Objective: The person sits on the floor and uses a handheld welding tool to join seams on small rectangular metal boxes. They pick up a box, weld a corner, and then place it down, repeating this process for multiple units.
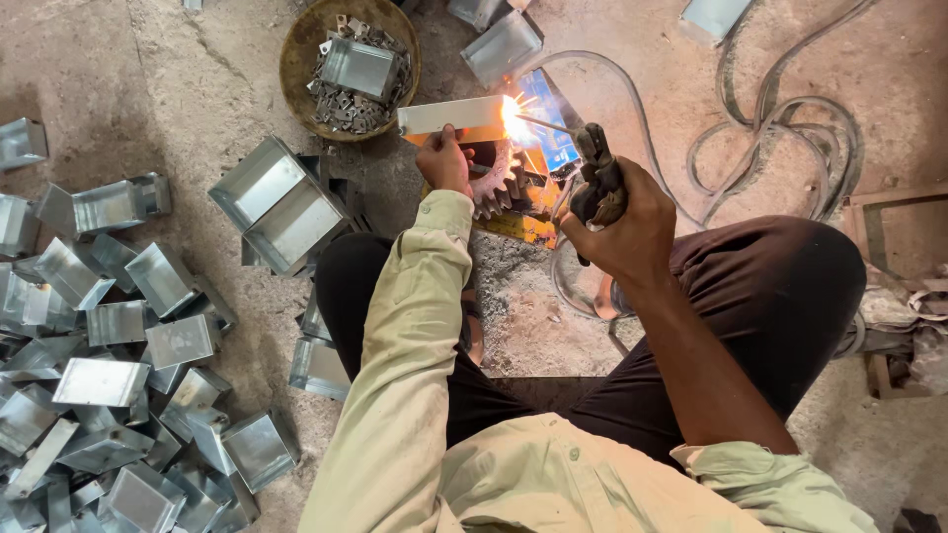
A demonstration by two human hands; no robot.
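Rough concrete floor (178,59) carries heaps of shiny open sheet-metal boxes (118,395), many cut off at the frame's left edge. Glare from the bright welding spark (513,116) hides the joint. Left hand (444,163) pinches a flat grey metal strip (449,115); right hand (632,232), just beside, is closed around a dark welding electrode holder (595,178).

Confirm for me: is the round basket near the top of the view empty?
No. The round basket holds a metal box lying on a heap of small metal scraps.
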